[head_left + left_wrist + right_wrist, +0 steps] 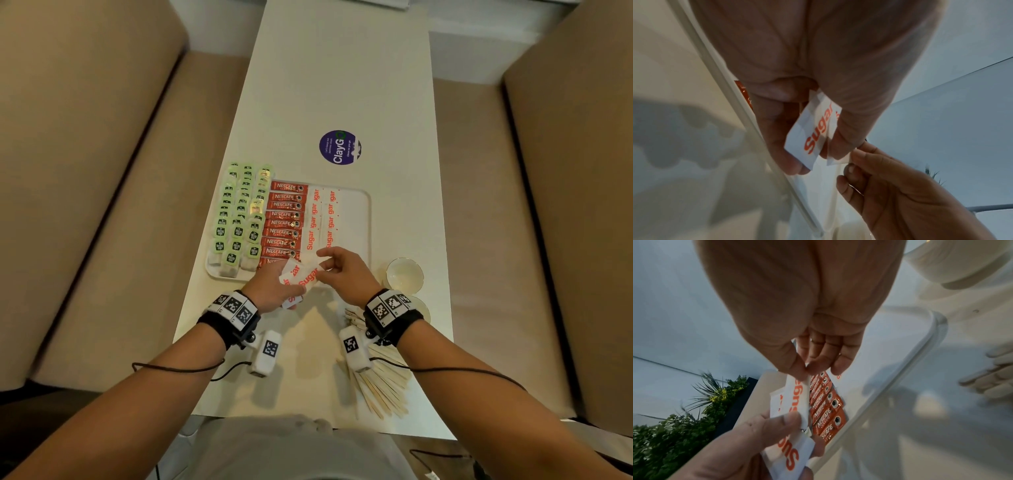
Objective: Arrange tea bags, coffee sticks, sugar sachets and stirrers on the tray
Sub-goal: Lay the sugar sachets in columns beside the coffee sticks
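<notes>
A white tray (366, 219) lies on the table with green tea bags (239, 219) in rows at its left, red coffee sticks (284, 222) in a column beside them, and white sugar sachets (323, 216) right of those. My left hand (274, 291) grips a small bunch of sugar sachets (298, 277) over the tray's near edge. My right hand (337, 270) pinches the top end of one sachet (797, 395) in that bunch between thumb and forefinger. Wooden stirrers (380, 380) lie fanned on the table under my right wrist.
Two white cups (404, 274) stand on the table right of the tray. A round purple sticker (339, 147) lies beyond the tray. Beige sofa cushions (85, 171) flank the narrow table on both sides. The tray's right part is bare.
</notes>
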{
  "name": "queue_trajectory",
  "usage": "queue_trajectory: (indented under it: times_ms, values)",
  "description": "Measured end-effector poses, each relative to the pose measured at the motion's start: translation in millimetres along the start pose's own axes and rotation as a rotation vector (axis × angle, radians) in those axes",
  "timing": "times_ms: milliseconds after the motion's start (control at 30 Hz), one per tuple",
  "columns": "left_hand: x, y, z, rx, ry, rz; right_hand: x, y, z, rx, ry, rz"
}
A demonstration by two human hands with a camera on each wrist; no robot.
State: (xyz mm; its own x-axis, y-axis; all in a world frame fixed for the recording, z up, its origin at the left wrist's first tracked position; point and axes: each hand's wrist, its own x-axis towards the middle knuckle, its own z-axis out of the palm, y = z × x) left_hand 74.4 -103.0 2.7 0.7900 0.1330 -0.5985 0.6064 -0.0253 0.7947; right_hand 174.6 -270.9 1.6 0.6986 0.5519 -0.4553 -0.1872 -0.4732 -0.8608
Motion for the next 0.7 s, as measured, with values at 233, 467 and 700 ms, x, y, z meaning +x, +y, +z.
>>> queue_trajectory:
  times_ms: [233, 467, 700]
  values:
    - [-3.0, 3.4, 1.7, -0.077, 0.07, 0.013, -2.6, 2.7, -0.5, -0.032, 0.071, -0.058]
    - [-1.0, 5.3, 1.0, -0.191, 0.148, 0.038, -4.2, 6.1, 6.4, -0.02, 0.144, 0.007]
    - [1.8, 5.2, 1.3, -0.199, 0.153, 0.011, 2.0, 7.3, 5.4, -0.063, 0.104, -0.011]
